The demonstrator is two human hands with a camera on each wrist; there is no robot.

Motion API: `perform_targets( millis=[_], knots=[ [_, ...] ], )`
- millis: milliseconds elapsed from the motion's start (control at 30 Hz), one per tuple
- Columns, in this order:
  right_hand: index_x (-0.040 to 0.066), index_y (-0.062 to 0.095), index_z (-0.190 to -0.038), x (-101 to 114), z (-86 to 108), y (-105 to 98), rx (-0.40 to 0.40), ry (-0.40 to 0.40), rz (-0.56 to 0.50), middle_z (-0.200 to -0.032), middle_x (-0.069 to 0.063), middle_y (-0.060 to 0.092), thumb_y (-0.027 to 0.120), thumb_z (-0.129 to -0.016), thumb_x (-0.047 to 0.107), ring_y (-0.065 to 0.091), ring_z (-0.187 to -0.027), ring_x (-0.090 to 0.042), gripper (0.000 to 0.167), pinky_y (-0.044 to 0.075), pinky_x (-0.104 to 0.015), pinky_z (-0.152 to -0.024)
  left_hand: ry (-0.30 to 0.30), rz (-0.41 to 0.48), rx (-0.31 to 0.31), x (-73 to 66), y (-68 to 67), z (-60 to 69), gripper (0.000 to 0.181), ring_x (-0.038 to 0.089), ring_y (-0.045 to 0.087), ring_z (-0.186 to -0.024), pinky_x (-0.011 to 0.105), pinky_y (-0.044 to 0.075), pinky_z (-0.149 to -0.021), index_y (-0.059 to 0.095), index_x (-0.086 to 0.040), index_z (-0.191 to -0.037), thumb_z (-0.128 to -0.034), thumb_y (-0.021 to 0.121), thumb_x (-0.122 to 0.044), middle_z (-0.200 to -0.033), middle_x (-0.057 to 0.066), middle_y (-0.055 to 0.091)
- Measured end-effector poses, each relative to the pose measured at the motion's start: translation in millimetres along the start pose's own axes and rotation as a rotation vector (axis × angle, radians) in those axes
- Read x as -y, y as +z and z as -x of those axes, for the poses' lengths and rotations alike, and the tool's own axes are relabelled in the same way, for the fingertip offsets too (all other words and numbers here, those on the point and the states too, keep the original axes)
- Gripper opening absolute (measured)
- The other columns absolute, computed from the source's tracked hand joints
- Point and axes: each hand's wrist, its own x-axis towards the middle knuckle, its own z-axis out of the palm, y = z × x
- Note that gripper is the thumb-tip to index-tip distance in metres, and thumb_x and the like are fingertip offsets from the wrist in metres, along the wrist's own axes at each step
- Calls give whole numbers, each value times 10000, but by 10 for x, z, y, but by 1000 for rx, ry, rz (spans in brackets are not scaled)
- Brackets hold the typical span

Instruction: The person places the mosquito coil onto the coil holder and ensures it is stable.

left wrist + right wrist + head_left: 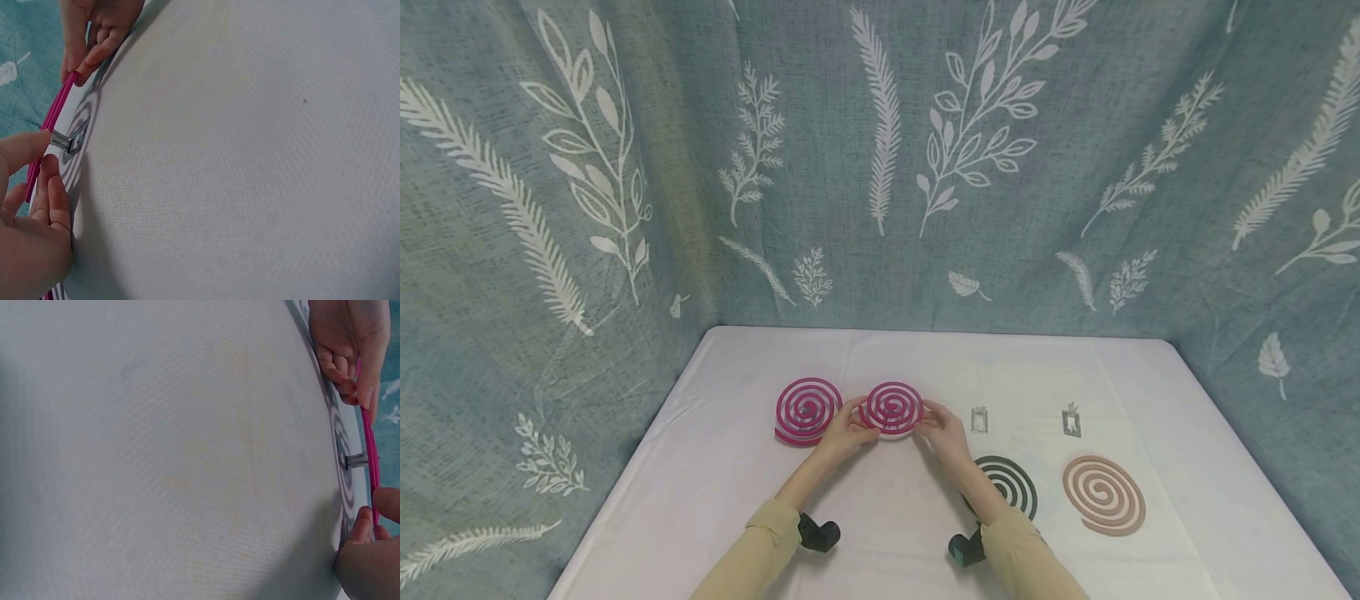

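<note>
A pink mosquito coil (892,407) is held by both hands, flat and a little above the table. My left hand (847,429) pinches its left edge between thumb and fingers, and my right hand (944,431) pinches the right edge. Under the coil's middle, a small metal coil stand (67,141) rises from the table; in the right wrist view the stand (357,460) reaches up to the coil (370,447). Whether its tip is fixed to the coil, I cannot tell. Another pink coil (797,421) sits just left of my left hand.
Two flat metal stands (980,420) (1071,422) lie right of my right hand. A dark green coil (1026,483), partly behind my right forearm, and a brown coil (1103,495) lie nearer the front. A patterned curtain (925,275) hangs behind the white table (700,467).
</note>
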Motion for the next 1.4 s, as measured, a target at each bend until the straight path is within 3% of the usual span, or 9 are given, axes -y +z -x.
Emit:
perform_targets(
  millis=[1400],
  knots=[
    [-58,474,-1333,-22,-18,13,-6,1,-7,-1173,-250,599,585,-850,-4,609,-1023,-260,499,521,-332,-881,6,-15,7,-4,-15,23,674,101,519,-721,213,459,-675,338,29,-1418,-836,673,-28,-877,77,545]
  ],
)
